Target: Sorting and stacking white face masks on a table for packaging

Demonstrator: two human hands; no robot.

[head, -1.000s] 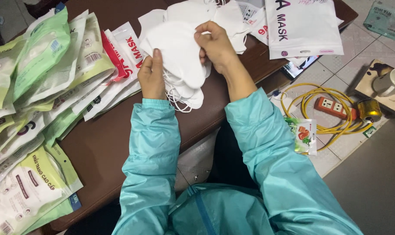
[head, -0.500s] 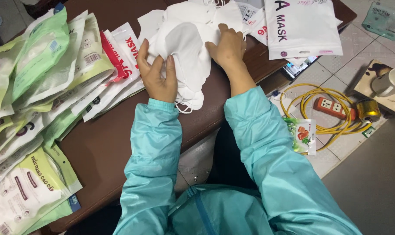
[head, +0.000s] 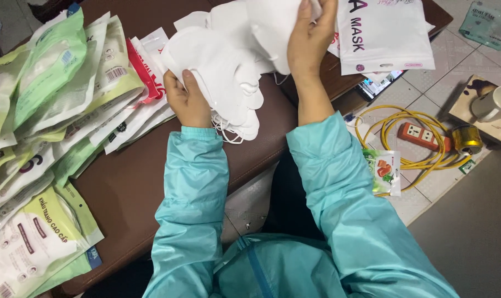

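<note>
Since the earlier frame the right hand point(head: 311, 38) is lifting one mask point(head: 275, 25) away, fingers pinched on it. The left hand point(head: 185, 100) is gripping the mask stack point(head: 220, 72) over the bench point(head: 134, 182). Most masks are remaining unsorted; pouches point(head: 46, 99) are lying left.

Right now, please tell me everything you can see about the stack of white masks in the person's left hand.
The stack of white masks is a fanned pile of folded, curved face masks, apparently soft non-woven fabric, plain white. Thin white ear loops hang from its lower edge over the brown table. The left hand grips it from below, thumb on the front. The right hand lifts one separate mask at the top. The pile sits tilted above the table, beside the overlapping green and white packets.
</note>
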